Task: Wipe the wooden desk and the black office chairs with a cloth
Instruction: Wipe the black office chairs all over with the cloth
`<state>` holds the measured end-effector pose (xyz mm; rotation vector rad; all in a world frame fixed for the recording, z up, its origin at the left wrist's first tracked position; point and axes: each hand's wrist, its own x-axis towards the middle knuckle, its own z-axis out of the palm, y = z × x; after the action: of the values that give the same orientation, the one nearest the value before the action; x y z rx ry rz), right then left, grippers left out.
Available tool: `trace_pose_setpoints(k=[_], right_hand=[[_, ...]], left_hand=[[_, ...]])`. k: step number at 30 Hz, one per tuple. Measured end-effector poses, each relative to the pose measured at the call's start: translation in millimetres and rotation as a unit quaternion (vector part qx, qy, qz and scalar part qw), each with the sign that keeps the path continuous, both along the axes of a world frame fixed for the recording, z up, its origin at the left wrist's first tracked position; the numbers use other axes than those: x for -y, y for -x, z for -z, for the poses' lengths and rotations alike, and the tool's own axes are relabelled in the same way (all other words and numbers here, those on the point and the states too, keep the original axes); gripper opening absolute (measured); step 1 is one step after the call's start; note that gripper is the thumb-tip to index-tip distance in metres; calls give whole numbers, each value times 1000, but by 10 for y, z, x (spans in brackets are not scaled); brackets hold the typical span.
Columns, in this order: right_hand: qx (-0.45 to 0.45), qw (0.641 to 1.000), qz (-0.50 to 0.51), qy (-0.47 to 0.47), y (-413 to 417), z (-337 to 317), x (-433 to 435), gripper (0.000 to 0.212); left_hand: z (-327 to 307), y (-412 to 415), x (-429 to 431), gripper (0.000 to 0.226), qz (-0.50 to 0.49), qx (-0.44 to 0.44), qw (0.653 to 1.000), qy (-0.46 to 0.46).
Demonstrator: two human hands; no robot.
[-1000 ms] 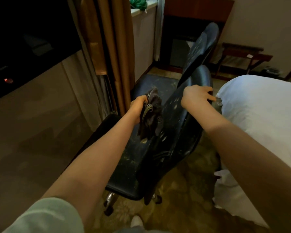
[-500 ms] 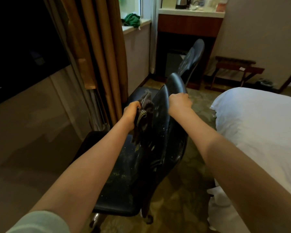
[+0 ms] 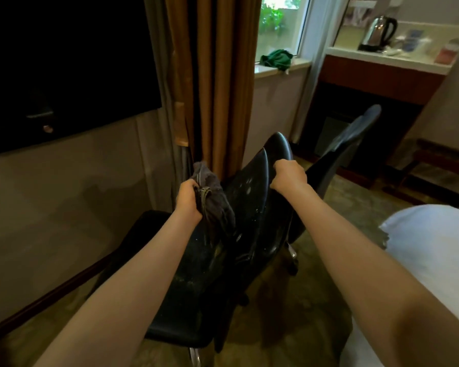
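A black office chair [image 3: 252, 221] stands right in front of me, its worn backrest speckled with pale flecks. My left hand [image 3: 188, 198] grips a dark grey cloth [image 3: 212, 200] and holds it against the front of the backrest. My right hand [image 3: 288, 174] clutches the backrest's top edge. A second black office chair [image 3: 355, 131] stands behind it, toward the wooden counter.
A white bed [image 3: 429, 250] fills the right side. Brown curtains [image 3: 212, 83] hang just beyond the chair, with a dark TV screen [image 3: 64, 70] on the left wall. A green cloth [image 3: 276, 59] lies on the windowsill. A kettle [image 3: 379, 33] stands on the counter. The floor is patterned carpet.
The chair has turned and its backrest now stands more upright. My view has lifted, so the window and counter show. Both hands have kept their hold.
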<state>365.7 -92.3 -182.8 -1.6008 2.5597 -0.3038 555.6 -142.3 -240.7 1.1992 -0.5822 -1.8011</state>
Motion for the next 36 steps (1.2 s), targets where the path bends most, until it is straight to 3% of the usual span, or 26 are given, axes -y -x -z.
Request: trace_pose_setpoints(k=[3,12,17,27,33,36], right_hand=[[-6,1000,-23,5,155,7,172,26],[-36,994,-102,-6,618,28,836,35],[-43,986,-158,-5,807,47,1284,38],[-47,951,-305,8,1093,57,2189,44],[-61,931,-360,6,1096,-2,2590,44],[-65,922,-381,7,1101,4,2698,47]], left_hand=[[30,72,204,19,-26,-3,1000,-14],[-148,559,884,62,-18,47,999,17],[-107,733,1263,67,-68,39,997,17],[-49,940,1752,1,-221,66,973,0],[32,847,1843,29,-282,49,958,-14],[19,760,1805,25,-302,57,951,-11]])
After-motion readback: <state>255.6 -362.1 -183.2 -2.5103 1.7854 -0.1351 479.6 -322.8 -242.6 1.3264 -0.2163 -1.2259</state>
